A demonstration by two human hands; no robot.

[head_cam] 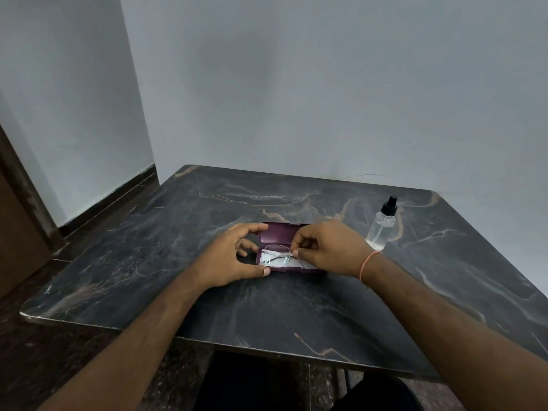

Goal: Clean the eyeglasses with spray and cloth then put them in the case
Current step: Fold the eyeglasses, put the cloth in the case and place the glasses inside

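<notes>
While the left hand [228, 258] is curling round the left end of the open maroon case [284, 247] to steady it, the right hand [329, 247] is pinching the eyeglasses [277, 252] at their bridge, over the white cloth [281, 263] lying inside the case. Whether they are going in or coming out is unclear. The spray bottle [381, 228] is standing to the right on the surface [207, 209]. Any next move calls for a light, level grip on the thin frame.

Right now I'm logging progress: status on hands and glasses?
Left hand holds open case. Right hand pinches eyeglasses over the white cloth inside. Spray bottle stands clear, right.
</notes>
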